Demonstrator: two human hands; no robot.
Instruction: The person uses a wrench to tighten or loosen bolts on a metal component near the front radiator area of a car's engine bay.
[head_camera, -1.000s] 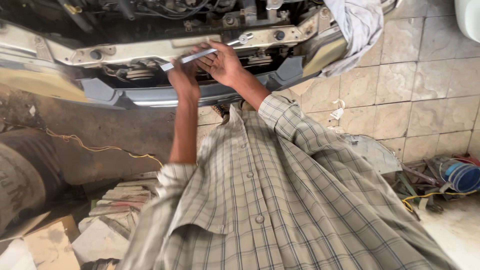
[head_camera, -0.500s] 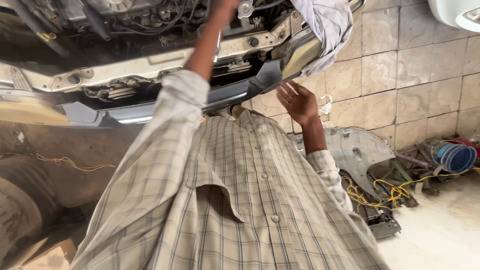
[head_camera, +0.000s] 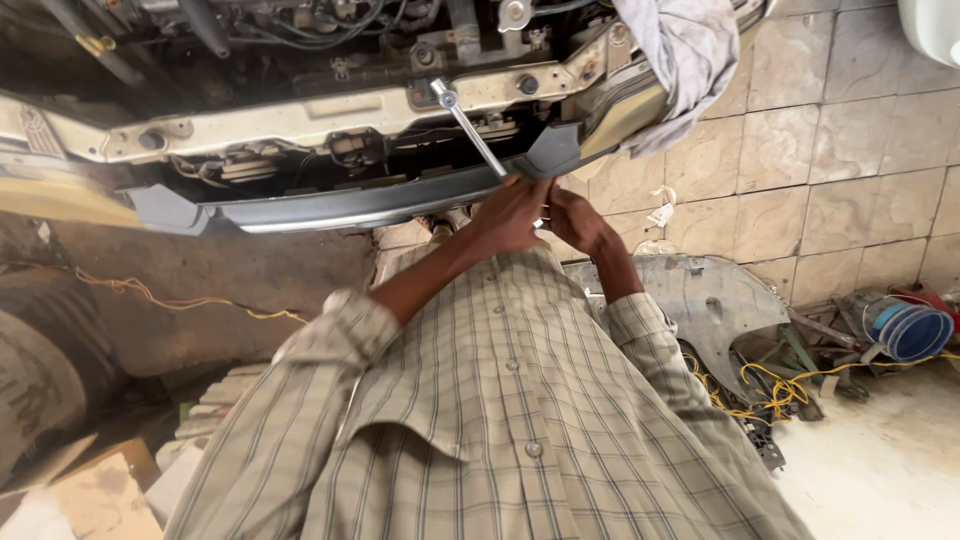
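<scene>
Setting: workshop floor (head_camera: 880, 470) of pale concrete, with a tiled wall (head_camera: 840, 170) behind; a car front (head_camera: 300, 120) with its cover removed fills the top of the view.
Car front: cream crossmember (head_camera: 330, 115) with bolts and wiring above it; grey bumper strip (head_camera: 330, 205) runs below it.
Wrench: long metal wrench (head_camera: 470, 130), tilted, its head set on the crossmember near a bolt, its handle end running down into the hands.
Left hand: left hand (head_camera: 510, 215) is closed around the lower end of the wrench, just under the bumper strip.
Right hand: right hand (head_camera: 578, 220) touches the left hand and is curled at the same handle end; whether it grips the wrench itself I cannot tell.
Clothing: checked shirt (head_camera: 500, 420) with rolled sleeves fills the lower middle of the view.
Cloth: pale cloth (head_camera: 685, 60) hangs over the right end of the car front.
Floor items, right: grey metal panel (head_camera: 700, 300) leans against the wall; yellow cable (head_camera: 770, 385) lies tangled beside it; blue coil (head_camera: 915, 330) lies near the wall.
Floor items, left: tyre (head_camera: 40, 370) at the edge; cardboard (head_camera: 90, 495) below it; orange cord (head_camera: 180, 300) across the ground.
</scene>
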